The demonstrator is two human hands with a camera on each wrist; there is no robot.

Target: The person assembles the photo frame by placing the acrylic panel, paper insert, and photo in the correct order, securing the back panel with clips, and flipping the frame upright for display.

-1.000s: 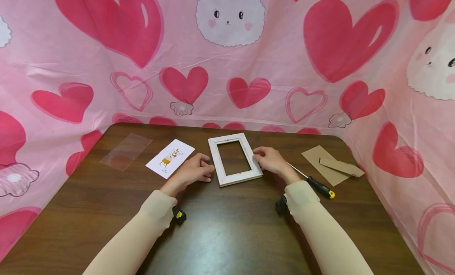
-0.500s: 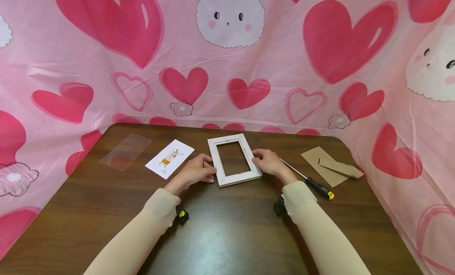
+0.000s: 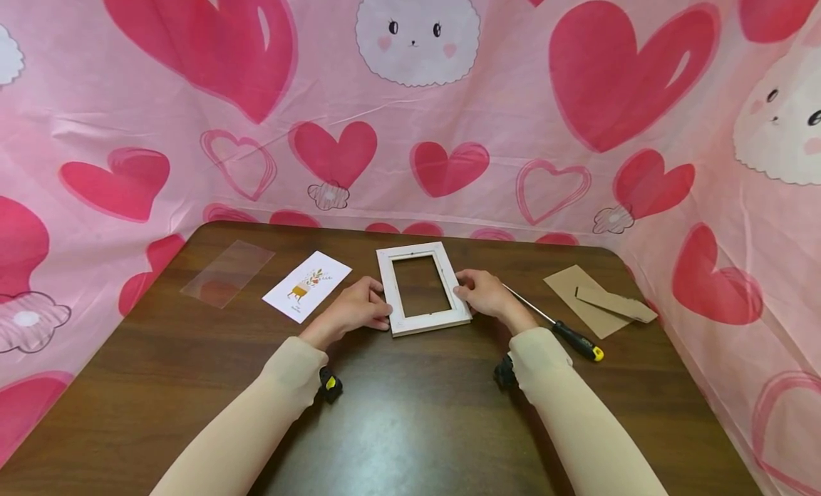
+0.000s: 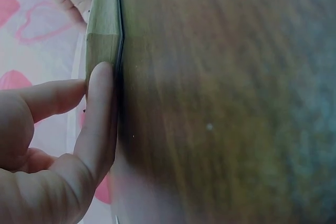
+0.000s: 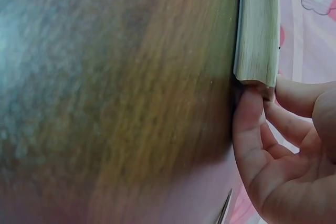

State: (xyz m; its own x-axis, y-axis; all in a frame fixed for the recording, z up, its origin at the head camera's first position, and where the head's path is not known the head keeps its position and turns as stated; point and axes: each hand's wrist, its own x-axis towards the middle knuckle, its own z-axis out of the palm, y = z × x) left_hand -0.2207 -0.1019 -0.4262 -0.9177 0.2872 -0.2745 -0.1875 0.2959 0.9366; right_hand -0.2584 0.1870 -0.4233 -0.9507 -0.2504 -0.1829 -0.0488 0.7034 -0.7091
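A white picture frame (image 3: 431, 322) lies flat near the middle of the table, its opening showing bare wood and small metal tabs along its inner edge. At its left side, my left hand (image 3: 356, 305) holds the edge; the left wrist view has one digit along the pale side of the frame (image 4: 102, 19) and another at its upper edge. Opposite, my right hand (image 3: 485, 293) pinches the right edge near the lower corner. The right wrist view shows the thumb over the top of the frame (image 5: 258, 30) and fingers at its end and underside.
Left of the frame lie a white card (image 3: 306, 286) with a printed drawing and a clear plastic sheet (image 3: 228, 274). On the right are a screwdriver (image 3: 577, 339) and a brown backing board (image 3: 566, 281) with a stand piece (image 3: 617, 301). Pink heart-patterned cloth (image 3: 410, 111) surrounds the table.
My left hand has moved slightly right, from beside the frame onto its left edge. The frame's near end has shifted a little to the left, and my right hand has followed its edge.
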